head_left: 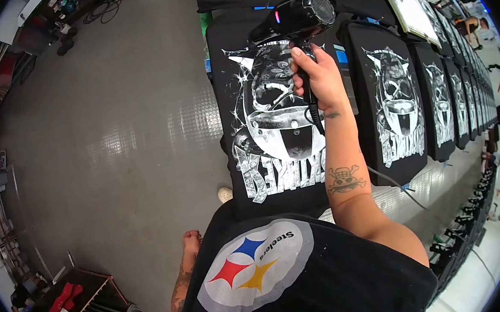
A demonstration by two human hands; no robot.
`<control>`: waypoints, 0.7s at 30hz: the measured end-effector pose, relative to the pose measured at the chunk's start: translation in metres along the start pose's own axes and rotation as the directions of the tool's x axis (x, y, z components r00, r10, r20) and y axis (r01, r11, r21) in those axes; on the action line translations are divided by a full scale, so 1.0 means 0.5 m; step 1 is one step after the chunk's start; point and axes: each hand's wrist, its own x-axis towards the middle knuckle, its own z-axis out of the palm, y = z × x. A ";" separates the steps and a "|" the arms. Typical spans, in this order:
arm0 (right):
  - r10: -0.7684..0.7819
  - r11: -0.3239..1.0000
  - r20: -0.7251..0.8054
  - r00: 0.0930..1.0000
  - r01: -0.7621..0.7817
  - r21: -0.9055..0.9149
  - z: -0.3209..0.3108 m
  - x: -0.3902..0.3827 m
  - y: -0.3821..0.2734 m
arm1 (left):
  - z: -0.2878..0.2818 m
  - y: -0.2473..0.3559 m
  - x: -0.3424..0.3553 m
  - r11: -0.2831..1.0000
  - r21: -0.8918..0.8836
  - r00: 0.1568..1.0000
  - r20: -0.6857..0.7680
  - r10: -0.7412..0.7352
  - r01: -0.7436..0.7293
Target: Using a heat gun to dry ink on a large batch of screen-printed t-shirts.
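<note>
My right hand (319, 77) is wrapped round the handle of a black hair dryer (294, 18), held above a black T-shirt (237, 181). The dryer's nozzle points left, over the top of the shirt's large white-and-grey print (282, 120). That shirt lies flat and stretched, and my forearm hides part of its right side. The dryer's cord runs down beside my wrist. My left hand (192, 241) hangs low at my left side, away from the shirts, its fingers curled in with nothing visible in them.
To the right, a long row of black shirts (398, 105) with the same print recedes. A white framed panel (407, 5) stands at the upper right. At lower left is a rack (96, 309) with red cloth. Grey metal floor (110, 139) stretches along the left. A cable (407, 192) trails at right.
</note>
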 end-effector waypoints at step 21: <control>-0.010 1.000 -0.358 0.934 0.010 -0.004 -0.189 -0.094 -0.024 | 0.037 0.145 0.083 0.997 -0.016 0.995 0.071 0.077 -0.076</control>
